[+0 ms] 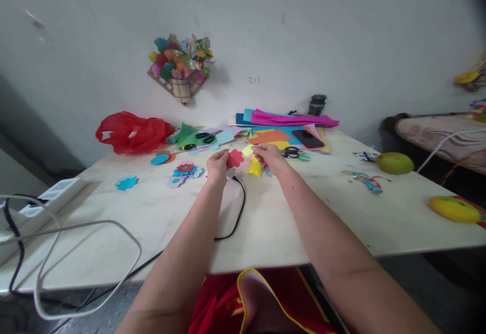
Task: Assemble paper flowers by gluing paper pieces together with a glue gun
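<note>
My left hand (217,166) pinches a red scalloped paper flower (235,158) by its left edge, above the middle of the table. Close by on the right, my right hand (270,157) is closed, its fingertips at a small pale yellow paper piece (247,150) that it seems to pinch. Below it lies a shiny yellow object (254,167), its kind unclear. To the left rest a cluster of layered paper flowers (185,173) and a blue paper flower (127,183). Black-handled scissors (291,152) lie just beyond my right hand.
Behind are a red plastic bag (132,131), a second pair of scissors (205,136), coloured sheets (271,136), a phone (308,138) and a dark cup (317,105). A black cable (242,207) crosses the table. Left stands a power strip (56,195); mangoes (395,163) sit right.
</note>
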### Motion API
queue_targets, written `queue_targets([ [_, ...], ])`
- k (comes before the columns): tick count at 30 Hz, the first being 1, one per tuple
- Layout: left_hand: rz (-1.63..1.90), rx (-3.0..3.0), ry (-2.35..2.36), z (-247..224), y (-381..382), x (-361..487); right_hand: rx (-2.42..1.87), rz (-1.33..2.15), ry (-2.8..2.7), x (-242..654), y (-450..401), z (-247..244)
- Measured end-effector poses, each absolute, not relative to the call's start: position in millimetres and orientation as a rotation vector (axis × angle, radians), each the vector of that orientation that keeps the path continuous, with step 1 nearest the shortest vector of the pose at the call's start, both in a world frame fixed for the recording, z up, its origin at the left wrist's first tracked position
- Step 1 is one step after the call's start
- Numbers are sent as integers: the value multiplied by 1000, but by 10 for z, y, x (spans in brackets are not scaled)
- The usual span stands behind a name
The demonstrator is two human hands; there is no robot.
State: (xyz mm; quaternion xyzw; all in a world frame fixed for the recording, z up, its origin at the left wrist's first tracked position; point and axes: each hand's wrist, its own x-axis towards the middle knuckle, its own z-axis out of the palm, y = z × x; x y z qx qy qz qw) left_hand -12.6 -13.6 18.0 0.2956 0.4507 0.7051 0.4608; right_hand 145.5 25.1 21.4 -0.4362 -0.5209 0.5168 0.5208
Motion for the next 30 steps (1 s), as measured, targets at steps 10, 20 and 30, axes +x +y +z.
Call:
queue_targets([
  [10,1747,816,1140,199,-145,-147,-1111,1213,-1240,1441,199,252],
  [20,1779,965,1167,147,-79,-157,-1107,1266,-1233,1401,144,303],
  [30,1801,998,1257,116,-53,-205,-1112,1291,-1305,1372,108,309],
])
